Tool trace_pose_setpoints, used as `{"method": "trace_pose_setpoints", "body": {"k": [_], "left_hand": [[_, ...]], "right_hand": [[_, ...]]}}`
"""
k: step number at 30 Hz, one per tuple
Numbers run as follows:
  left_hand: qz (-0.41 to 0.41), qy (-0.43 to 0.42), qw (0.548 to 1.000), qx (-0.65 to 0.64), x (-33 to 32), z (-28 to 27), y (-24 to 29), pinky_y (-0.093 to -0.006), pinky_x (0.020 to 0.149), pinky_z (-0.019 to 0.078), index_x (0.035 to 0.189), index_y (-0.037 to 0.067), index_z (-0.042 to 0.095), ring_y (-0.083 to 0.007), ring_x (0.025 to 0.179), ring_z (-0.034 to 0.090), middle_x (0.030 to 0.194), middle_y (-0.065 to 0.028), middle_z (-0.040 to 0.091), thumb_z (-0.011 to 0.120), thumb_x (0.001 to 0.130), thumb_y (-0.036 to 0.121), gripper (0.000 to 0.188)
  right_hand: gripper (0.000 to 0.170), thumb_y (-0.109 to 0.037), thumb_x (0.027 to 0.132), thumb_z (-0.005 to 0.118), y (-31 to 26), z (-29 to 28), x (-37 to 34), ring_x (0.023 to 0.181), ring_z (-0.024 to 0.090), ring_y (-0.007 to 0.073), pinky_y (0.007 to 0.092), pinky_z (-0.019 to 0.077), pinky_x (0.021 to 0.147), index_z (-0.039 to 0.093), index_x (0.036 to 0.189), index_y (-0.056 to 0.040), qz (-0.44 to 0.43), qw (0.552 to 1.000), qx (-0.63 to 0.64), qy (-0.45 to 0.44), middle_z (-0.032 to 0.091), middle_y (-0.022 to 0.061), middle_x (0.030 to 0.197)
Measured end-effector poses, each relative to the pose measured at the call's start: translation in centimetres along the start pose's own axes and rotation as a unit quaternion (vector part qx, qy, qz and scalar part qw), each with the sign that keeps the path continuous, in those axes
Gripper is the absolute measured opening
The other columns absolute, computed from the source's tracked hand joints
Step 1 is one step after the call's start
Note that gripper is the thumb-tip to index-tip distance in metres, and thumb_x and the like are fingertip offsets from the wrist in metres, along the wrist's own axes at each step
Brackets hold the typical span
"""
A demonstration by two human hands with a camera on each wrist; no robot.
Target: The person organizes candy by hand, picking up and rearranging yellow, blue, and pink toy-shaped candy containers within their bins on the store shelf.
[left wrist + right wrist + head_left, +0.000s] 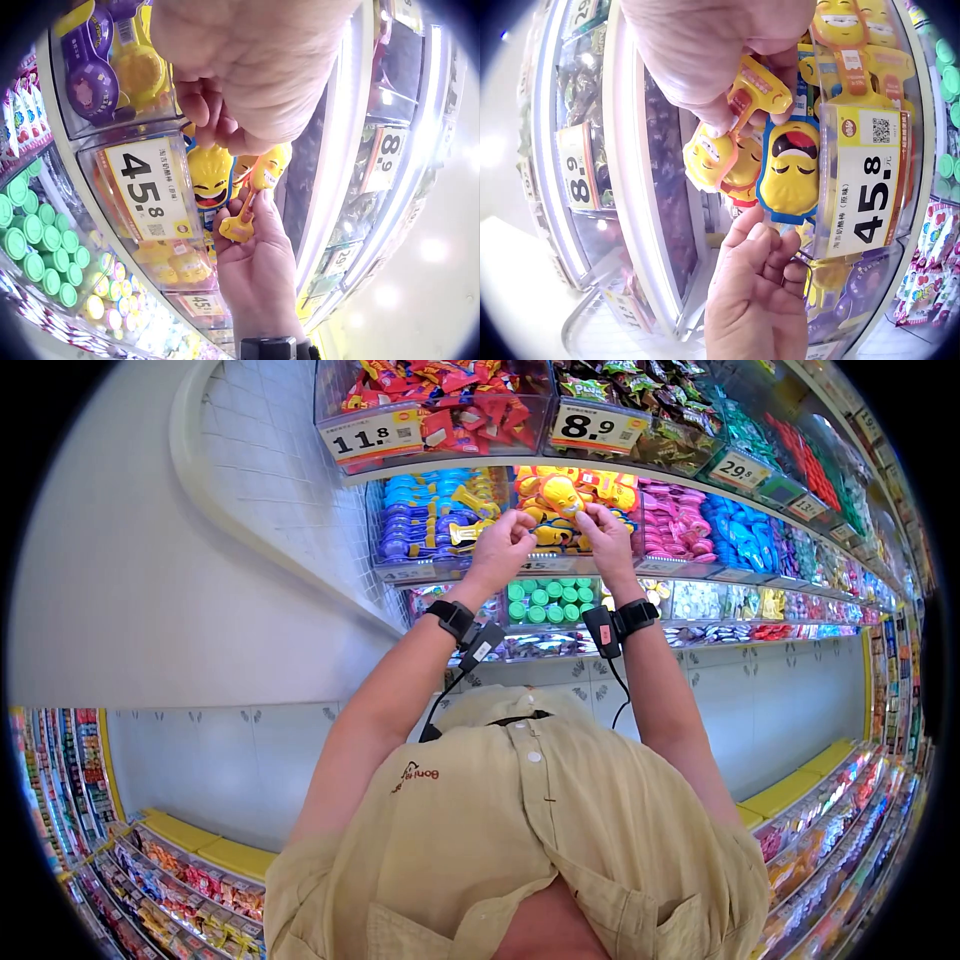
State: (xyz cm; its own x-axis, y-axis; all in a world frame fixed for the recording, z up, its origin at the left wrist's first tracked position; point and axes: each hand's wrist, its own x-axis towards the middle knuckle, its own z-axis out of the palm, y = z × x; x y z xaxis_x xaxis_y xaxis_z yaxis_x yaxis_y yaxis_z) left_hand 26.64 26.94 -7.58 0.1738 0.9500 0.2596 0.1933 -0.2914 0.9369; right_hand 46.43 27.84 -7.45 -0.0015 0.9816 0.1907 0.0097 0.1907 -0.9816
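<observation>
My right hand [608, 540] pinches a yellow smiley-face cheese stick [709, 154], shaped like a lollipop with a flat handle. Thumb and fingers grip it by the handle, and its round head tilts out over the bin's front. Behind it, a blue-edged yellow cheese stick [791, 169] with an open-mouthed face stands among others in the clear bin. My left hand [503, 548] hovers at the left of this bin, fingers loosely curled and nothing seen in them. Its fingertips come close to the blue-edged pack in the right wrist view.
A 45.8 price card [866, 180] fronts the bin. Purple and blue packs [410, 525] fill the bin to the left, pink packs [672, 525] the one to the right. Above juts a shelf with wrapped sweets [470, 420]; green-lidded tubs [550, 600] sit below. A white curved counter [110, 560] stands left.
</observation>
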Motion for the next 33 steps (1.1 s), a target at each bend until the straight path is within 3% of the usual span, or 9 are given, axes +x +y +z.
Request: {"method": "trace_pose_setpoints", "body": {"k": [6,14,20,23,27,33], "left_hand": [[-0.012,0.048,0.997,-0.054,0.9,0.5,0.8,-0.0234,0.061,0.0466,0.103,0.0,0.057,-0.0079,0.066,0.055,0.077,-0.0027,0.059,0.066,0.082,0.016,0.028],[0.01,0.008,0.998,-0.056,2.7,2.1,2.7,-0.0219,0.073,0.0481,0.109,0.0,0.056,-0.0074,0.081,0.058,0.092,-0.0025,0.062,0.06,0.09,0.022,0.029],[-0.049,0.032,0.986,-0.157,3.5,2.6,2.0,-0.0216,0.076,0.048,0.106,0.002,0.057,-0.0071,0.085,0.059,0.096,-0.0016,0.063,0.053,0.095,0.02,0.022],[-0.028,0.052,0.98,-0.189,3.7,2.9,1.5,-0.0212,0.071,0.047,0.105,0.0,0.058,-0.0056,0.082,0.058,0.095,-0.0017,0.063,0.054,0.094,0.017,0.021],[-0.001,0.071,0.974,-0.217,3.2,3.4,2.4,-0.0219,0.072,0.0479,0.106,-0.002,0.059,-0.0065,0.083,0.059,0.094,-0.003,0.065,0.055,0.093,0.016,0.022],[-0.018,0.076,0.993,-0.09,2.8,3.7,0.8,-0.0243,0.072,0.0491,0.105,-0.001,0.061,-0.0088,0.081,0.061,0.092,-0.0041,0.066,0.057,0.092,0.019,0.024]], "right_hand": [[0.024,-0.014,0.093,0.055,-0.1,-0.7,0.8,0.082,0.059,0.0077,0.0228,0.0526,0.066,0.058,0.111,0.0006,0.016,0.998,0.045,-0.041,0.061,0.0022,0.093],[0.024,-0.012,0.091,0.055,-3.3,-0.6,0.2,0.078,0.061,0.0096,0.024,0.0531,0.066,0.057,0.111,0.0023,0.081,0.99,0.098,-0.065,0.062,0.0044,0.096],[0.023,-0.013,0.088,0.059,-3.6,0.0,2.1,0.076,0.063,0.013,0.026,0.0489,0.067,0.059,0.104,0.0026,-0.12,0.978,-0.161,-0.05,0.066,0.0071,0.083],[0.023,-0.015,0.087,0.06,-3.1,-0.1,2.9,0.077,0.064,0.0148,0.0277,0.0492,0.069,0.06,0.103,0.002,-0.109,0.975,-0.18,-0.063,0.066,0.0096,0.083],[0.023,-0.014,0.089,0.06,-1.2,-0.3,3.5,0.079,0.06,0.0102,0.0239,0.0482,0.071,0.058,0.106,0.0015,-0.094,0.984,-0.128,-0.083,0.064,0.0052,0.085],[0.024,-0.017,0.09,0.059,-0.9,-0.3,3.2,0.077,0.06,0.0113,0.0255,0.047,0.068,0.056,0.107,0.0,-0.113,0.975,-0.173,-0.079,0.063,0.0059,0.083]]}}
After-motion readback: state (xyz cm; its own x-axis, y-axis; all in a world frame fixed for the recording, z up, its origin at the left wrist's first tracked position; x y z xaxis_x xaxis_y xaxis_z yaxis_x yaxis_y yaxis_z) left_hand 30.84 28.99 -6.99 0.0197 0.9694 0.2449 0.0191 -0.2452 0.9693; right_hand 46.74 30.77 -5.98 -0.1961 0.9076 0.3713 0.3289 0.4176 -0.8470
